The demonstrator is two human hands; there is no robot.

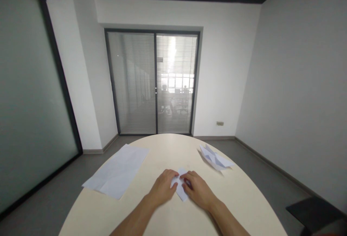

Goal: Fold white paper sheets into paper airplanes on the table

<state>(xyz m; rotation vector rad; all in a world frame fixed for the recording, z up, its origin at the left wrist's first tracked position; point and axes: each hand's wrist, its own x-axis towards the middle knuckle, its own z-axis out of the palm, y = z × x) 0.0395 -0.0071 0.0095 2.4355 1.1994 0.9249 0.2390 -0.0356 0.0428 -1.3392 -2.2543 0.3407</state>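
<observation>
A small folded piece of white paper (pixel 182 193) lies on the pale round table (pixel 162 218) between my two hands. My left hand (pixel 165 186) is at its left side, thumb and fingers curled in on the paper. From the right, my right hand (pixel 197 188) pinches the paper's other side, with its fingertips close to those of the left. The fingers cover part of the folds, so the exact shape is hidden.
Flat white paper sheets (pixel 119 172) lie at the table's left, reaching its edge. At the right rests a folded paper shape (pixel 215 158) with raised points. A dark chair (pixel 317 214) stands at the lower right. Glass doors (pixel 155 84) are beyond the table.
</observation>
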